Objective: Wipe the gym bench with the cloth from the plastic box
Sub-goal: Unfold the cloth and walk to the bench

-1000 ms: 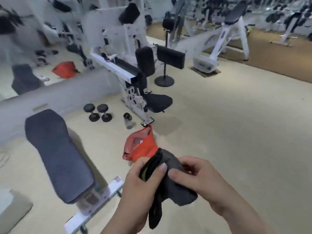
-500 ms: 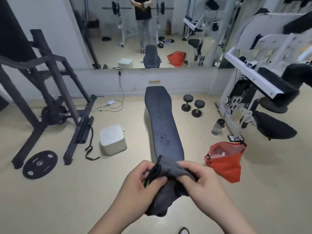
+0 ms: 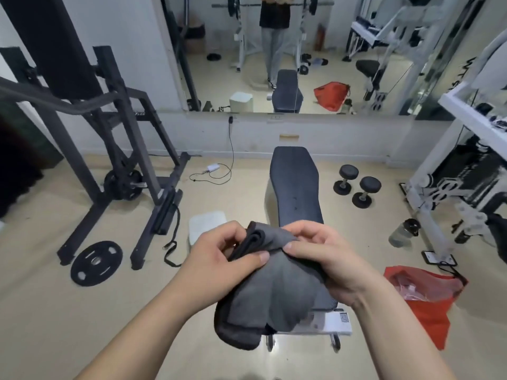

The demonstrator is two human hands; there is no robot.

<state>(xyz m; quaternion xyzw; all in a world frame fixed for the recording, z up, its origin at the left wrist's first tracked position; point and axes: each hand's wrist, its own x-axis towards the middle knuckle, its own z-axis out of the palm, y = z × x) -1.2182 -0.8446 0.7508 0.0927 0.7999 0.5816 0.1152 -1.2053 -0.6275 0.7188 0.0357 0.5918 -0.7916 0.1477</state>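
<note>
Cloth (image 3: 274,292), grey and bunched, hung between both hands above the near end of the gym bench (image 3: 295,185). The left hand (image 3: 219,259) pinched its folded dark edge, and the right hand (image 3: 329,259) gripped the top just beside it.

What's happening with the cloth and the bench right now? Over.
Left hand and right hand both grip the cloth. Cloth bunched, held over the bench, near end, not wiping yet. Red bag on floor, right of bench.
</note>
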